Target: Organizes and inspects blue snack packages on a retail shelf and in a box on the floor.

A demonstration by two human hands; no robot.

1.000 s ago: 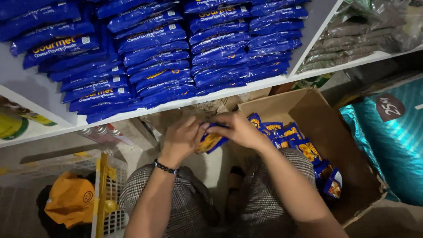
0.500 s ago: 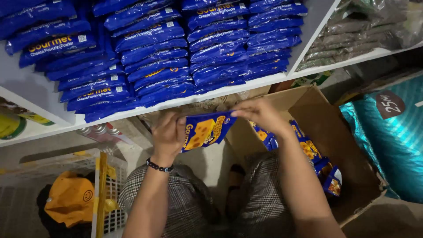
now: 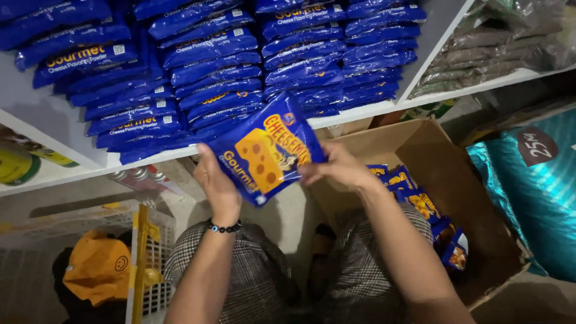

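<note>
Packet [image 3: 267,150] raised toward white shelf [image 3: 54,174] | 2 hands pinching its edges | floor probably concrete

Blue packet [image 3: 264,153], yellow cheese print

Our left hand [image 3: 217,183] and right hand [image 3: 337,170] hold a blue packet [image 3: 267,150] up between them, and that packet fills the gap from palm to palm. Just above our fingers the white shelf [image 3: 54,174] edge runs across, with stacked blue packets [image 3: 210,66] packed tight over it, so we see almost no slot there. To the right of our right hand the open cardboard box [image 3: 432,156] offers room along its near wall, though more packets [image 3: 429,210] lie inside. Below our wrists our knees close the way. Left of our left hand stands a yellow-edged crate [image 3: 141,258].
</note>
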